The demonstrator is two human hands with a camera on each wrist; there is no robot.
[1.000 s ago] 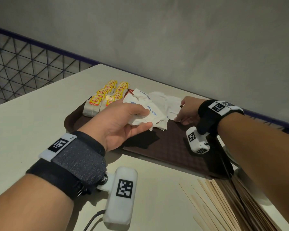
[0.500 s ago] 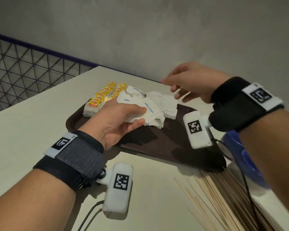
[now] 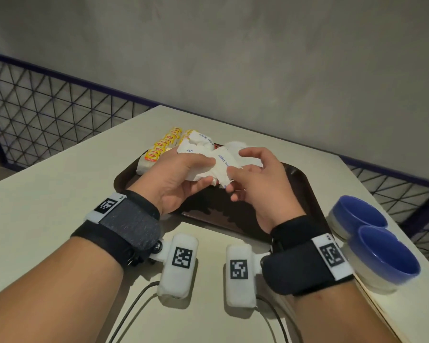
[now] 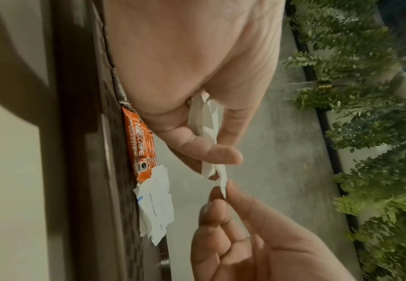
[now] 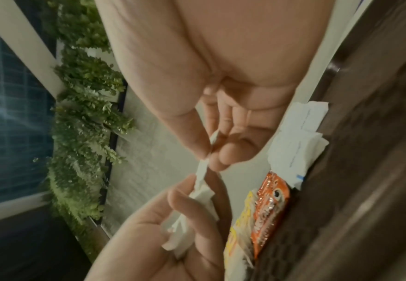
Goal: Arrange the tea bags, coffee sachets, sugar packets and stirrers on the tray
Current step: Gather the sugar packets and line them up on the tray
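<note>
Bench (image 3: pixel 47 194) lies under your forearms. Dark tray (image 3: pixel 300 194) sits beyond both hands. Two blue bowls (image 3: pixel 382 251) stand beside your right wrist. Tea bags (image 3: pixel 159 151), yellow-tagged, lie in rows on the tray past your left hand (image 3: pixel 176 179). An orange coffee sachet (image 4: pixel 140 144) lies under that hand. Left hand grips a bunch of white sugar packets (image 3: pixel 208 159), fingers curled round them. Right hand (image 3: pixel 260 184) pinches one packet's edge between thumb and fingertips (image 5: pixel 223 157).

Head view overhead, wrist views close, sideways
</note>
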